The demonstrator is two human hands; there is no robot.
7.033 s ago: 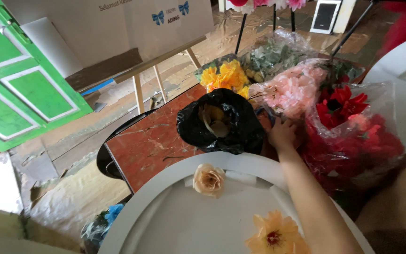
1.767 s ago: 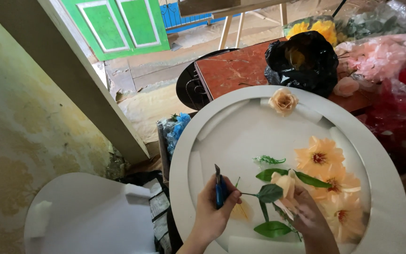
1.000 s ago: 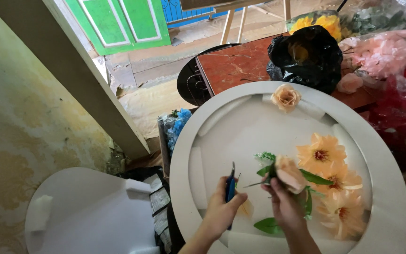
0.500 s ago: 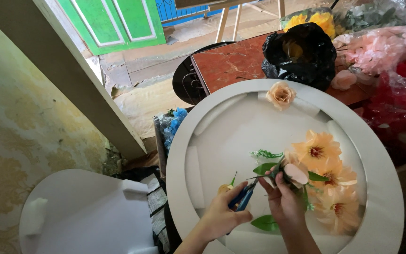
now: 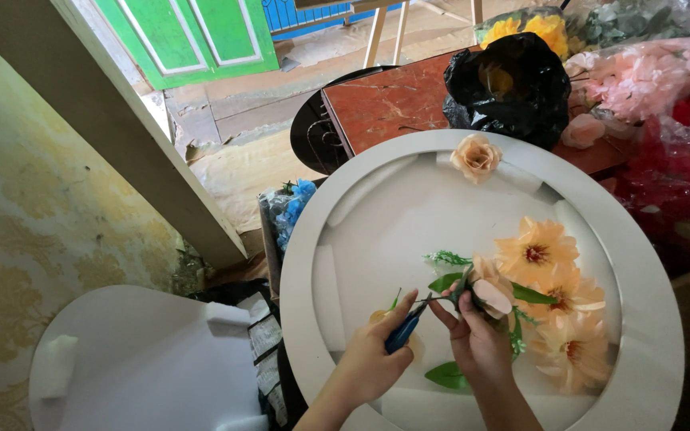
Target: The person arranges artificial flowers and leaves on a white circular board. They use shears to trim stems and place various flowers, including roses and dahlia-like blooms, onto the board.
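On the white round board (image 5: 321,263), left hand (image 5: 377,363) grips blue cutters (image 5: 406,329) pointing up-right at the stem; right hand (image 5: 477,339) pinches the peach flower (image 5: 490,289).

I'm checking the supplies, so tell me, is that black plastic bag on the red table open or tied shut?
Open. The black plastic bag gapes at its top, and something yellow shows inside through the mouth. No knot is visible.

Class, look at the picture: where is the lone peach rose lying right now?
In the head view, the peach rose lies on the far rim of the round white board, just in front of the black bag, well away from both hands.
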